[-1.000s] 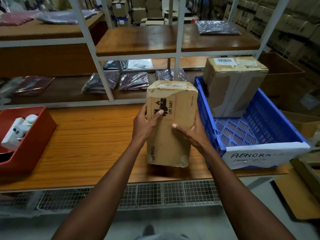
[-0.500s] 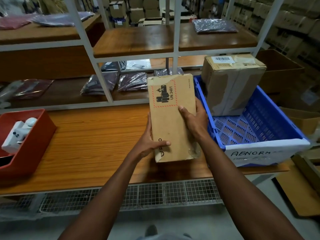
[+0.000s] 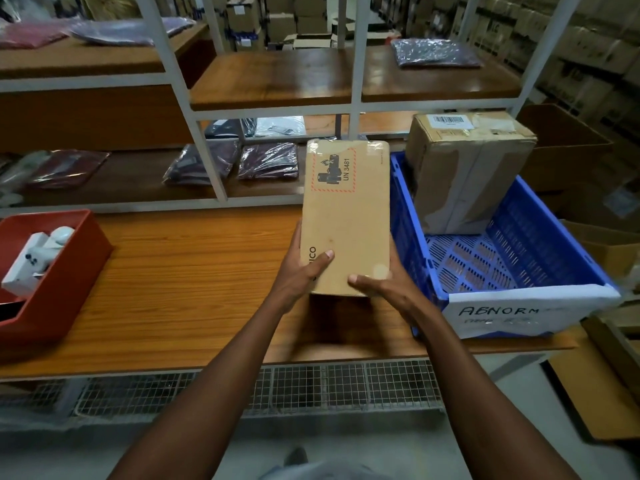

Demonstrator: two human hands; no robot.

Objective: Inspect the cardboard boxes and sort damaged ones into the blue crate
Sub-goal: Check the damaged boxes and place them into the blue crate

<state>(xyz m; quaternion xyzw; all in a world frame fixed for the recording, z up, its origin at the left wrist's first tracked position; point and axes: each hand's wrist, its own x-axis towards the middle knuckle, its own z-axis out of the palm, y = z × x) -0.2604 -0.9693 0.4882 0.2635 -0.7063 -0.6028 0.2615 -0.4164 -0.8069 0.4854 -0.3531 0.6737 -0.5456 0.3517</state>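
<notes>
Both the left hand and right hand gripped the box upright; the blue crate lay just right.

A slim cardboard box stands raised beside the blue crate, which holds a taped box.

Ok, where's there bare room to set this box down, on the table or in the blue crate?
Bare wood on the table runs between the red bin and the held box. In the blue crate, the near floor is free, from the taped box at its far end to the labelled front wall. Crowded: the crate's far end and the red bin.
</notes>
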